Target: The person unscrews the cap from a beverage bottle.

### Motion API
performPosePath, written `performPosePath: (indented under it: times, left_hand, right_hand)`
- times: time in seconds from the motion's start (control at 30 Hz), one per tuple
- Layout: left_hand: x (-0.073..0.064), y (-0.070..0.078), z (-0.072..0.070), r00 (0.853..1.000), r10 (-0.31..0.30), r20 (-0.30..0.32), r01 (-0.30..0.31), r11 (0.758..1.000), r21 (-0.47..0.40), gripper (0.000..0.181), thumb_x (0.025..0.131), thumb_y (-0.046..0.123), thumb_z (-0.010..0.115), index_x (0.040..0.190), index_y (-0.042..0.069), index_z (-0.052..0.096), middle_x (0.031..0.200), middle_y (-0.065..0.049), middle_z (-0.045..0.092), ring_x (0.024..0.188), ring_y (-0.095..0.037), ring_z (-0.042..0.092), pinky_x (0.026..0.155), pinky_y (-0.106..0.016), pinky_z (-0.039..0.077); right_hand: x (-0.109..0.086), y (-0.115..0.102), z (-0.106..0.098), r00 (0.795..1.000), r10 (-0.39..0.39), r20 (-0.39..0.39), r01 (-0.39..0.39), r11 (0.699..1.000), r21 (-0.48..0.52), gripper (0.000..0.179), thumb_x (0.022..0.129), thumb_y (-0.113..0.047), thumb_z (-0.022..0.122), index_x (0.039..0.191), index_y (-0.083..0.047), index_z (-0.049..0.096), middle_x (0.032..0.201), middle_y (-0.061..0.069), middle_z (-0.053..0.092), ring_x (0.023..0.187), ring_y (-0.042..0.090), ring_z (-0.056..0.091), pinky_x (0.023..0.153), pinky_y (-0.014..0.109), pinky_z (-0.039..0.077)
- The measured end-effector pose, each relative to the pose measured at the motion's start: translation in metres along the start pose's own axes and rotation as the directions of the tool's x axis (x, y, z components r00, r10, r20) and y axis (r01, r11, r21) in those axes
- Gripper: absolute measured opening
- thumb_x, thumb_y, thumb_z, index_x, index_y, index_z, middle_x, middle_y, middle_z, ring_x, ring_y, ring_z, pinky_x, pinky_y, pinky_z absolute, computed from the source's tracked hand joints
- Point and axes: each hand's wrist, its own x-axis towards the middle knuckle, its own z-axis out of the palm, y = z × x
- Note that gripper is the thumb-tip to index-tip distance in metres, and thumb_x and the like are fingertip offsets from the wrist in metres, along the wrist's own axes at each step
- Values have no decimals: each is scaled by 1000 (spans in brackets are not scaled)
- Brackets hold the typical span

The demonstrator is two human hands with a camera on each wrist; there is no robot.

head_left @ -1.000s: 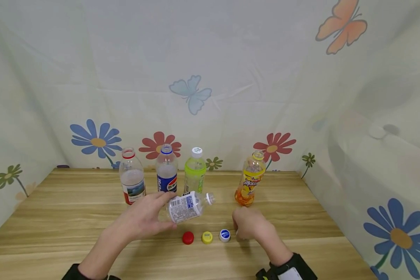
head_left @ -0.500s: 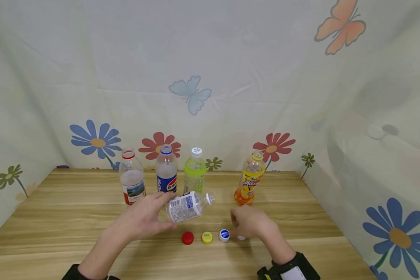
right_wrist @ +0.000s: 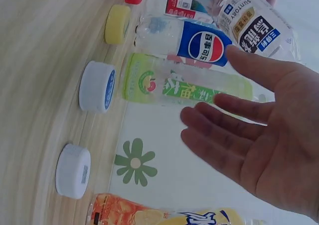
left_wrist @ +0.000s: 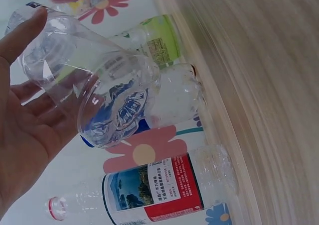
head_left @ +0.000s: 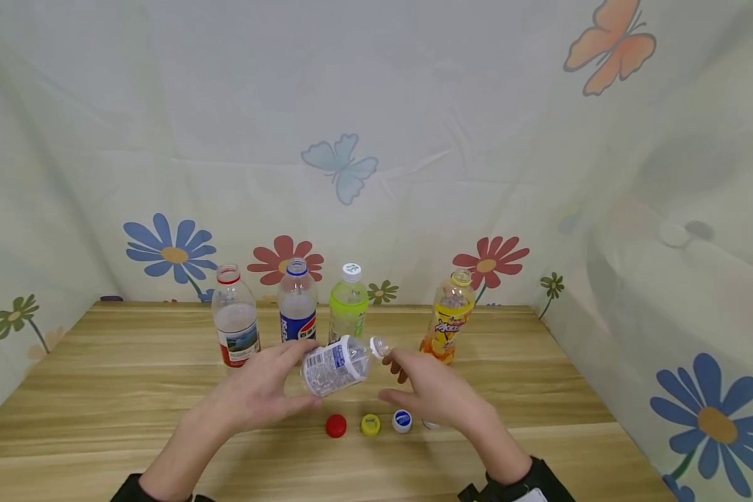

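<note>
My left hand point(head_left: 257, 390) holds a clear plastic bottle point(head_left: 332, 366) with a white label, tilted on its side above the table, its uncapped neck pointing right. Fingers and thumb curve round the bottle's lower half; in the left wrist view its base point(left_wrist: 127, 105) faces the camera. Close to the neck, my right hand point(head_left: 439, 390) has its fingers spread and loosely bent. The right wrist view shows nothing in its palm point(right_wrist: 279, 155). A white cap point(right_wrist: 74, 171) lies on the table below, mostly hidden by the right hand in the head view.
A red cap point(head_left: 335, 426), a yellow cap point(head_left: 370, 424) and a blue-topped white cap point(head_left: 402, 421) lie in a row. Behind stand a red-rimmed bottle point(head_left: 237, 328), a Pepsi bottle point(head_left: 298, 307), a capped green bottle point(head_left: 348, 307) and an orange drink bottle point(head_left: 448, 324).
My right hand has lifted from the white cap at the row's right end and moved up and left to the bottle neck, its fingers opening out. The held bottle's neck has risen slightly.
</note>
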Motion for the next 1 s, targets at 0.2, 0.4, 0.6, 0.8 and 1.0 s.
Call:
performPosePath:
  times: [0.2, 0.4, 0.6, 0.8, 1.0]
  left_hand:
    - [0, 1, 1, 999, 37, -17, -38, 998, -43, 78, 82, 38, 89, 145, 12, 51, 136, -3, 62, 117, -19, 63, 97, -45, 55]
    - [1, 5, 3, 999, 44, -29, -45, 998, -51, 75, 82, 34, 89, 144, 12, 52, 134, -2, 62, 117, -19, 62, 98, -46, 55]
    - [2, 10, 9, 997, 74, 0, -74, 996, -47, 76, 84, 34, 87, 145, 11, 49, 137, -3, 61, 121, -21, 61, 100, -48, 53]
    - [2, 13, 13, 996, 89, 5, -88, 994, -67, 74, 85, 30, 87, 145, 15, 48, 136, 2, 61, 122, -16, 60, 100, -42, 53]
    - [2, 13, 14, 994, 108, -25, -109, 992, -58, 73, 84, 29, 87, 144, 15, 48, 134, 1, 62, 119, -15, 61, 99, -41, 54]
  right_hand:
    - [0, -7, 3, 992, -111, -60, 123, 962, 243, 50, 94, -31, 78, 136, -16, 56, 124, -2, 65, 109, 24, 64, 89, 40, 58]
    - [2, -14, 8, 986, -161, -30, 159, 894, 419, 58, 96, -27, 76, 145, -21, 46, 136, -6, 58, 120, 24, 60, 93, 37, 57]
    - [3, -19, 14, 977, -207, -47, 203, 844, 496, 58, 96, -19, 76, 146, -20, 46, 139, -4, 58, 122, 19, 60, 91, 34, 58]
    - [2, -24, 14, 970, -218, -107, 240, 803, 546, 54, 95, -13, 76, 143, -19, 52, 136, -3, 61, 120, 20, 62, 91, 36, 58]
    - [2, -26, 15, 960, -229, -161, 280, 803, 527, 53, 94, -15, 78, 141, -18, 54, 134, -3, 63, 118, 20, 63, 91, 36, 58]
